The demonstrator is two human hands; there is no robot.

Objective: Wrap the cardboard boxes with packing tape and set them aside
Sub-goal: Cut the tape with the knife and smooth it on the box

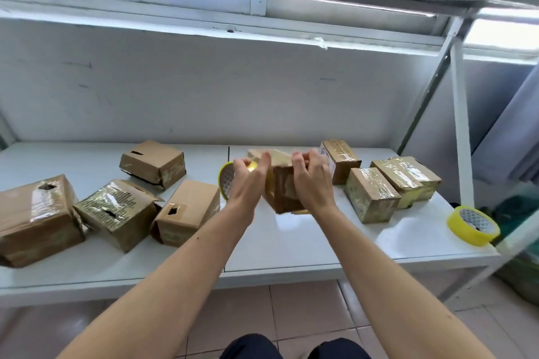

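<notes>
A small cardboard box (281, 189), partly covered in shiny tape, is lifted above the middle of the white shelf (306, 245). My right hand (310, 178) grips its right side with curled fingers. My left hand (248, 181) holds a yellow tape roll (226, 181) against the box's left side, fingers hooked in the roll. Several worn, torn boxes (125, 213) lie on the left of the shelf. Several tape-wrapped boxes (372, 194) stand on the right.
A second yellow tape roll (474, 224) lies at the shelf's right front corner. An upright white shelf post (460, 125) rises behind it. An upper shelf (262, 9) hangs overhead. Tiled floor (291, 309) and my knees show below.
</notes>
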